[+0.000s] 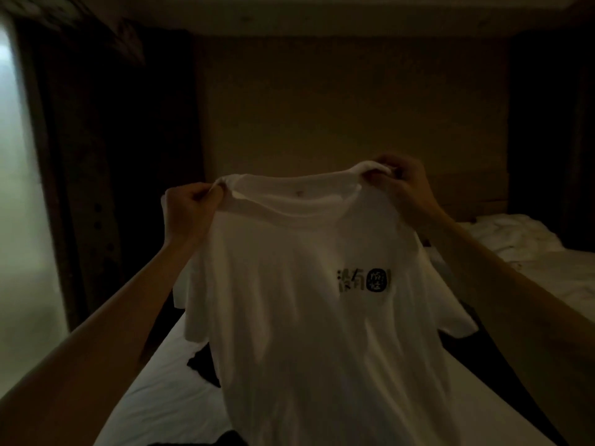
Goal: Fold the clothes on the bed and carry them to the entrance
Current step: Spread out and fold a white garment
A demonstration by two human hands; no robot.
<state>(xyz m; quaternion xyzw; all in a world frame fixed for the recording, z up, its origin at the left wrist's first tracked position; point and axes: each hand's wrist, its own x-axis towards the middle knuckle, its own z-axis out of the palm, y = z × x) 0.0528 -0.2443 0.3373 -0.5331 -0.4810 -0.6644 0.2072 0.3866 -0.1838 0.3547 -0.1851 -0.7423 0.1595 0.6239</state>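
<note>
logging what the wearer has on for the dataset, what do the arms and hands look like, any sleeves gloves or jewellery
Both forearms are bare as far as the frame shows: no sleeves in view. The left hand and the right hand wear no gloves. No watch, bracelet or ring shows, though the dim light could hide a thin one.

We stand in a dim room. At twelve o'clock a tall padded headboard panel [351, 101] in a tan tone fills the far wall, flanked by dark surrounds on both sides. At nine o'clock a pale, hazy window [19, 188] gives the only daylight we can see, with a dark curtain [80, 156] just beside it. Below us, from six to seven o'clock, the bed [167, 397] shows a white sheet. At three o'clock rumpled white bedding [521, 243] lies heaped near the headboard. The ceiling above is in shadow.
</note>
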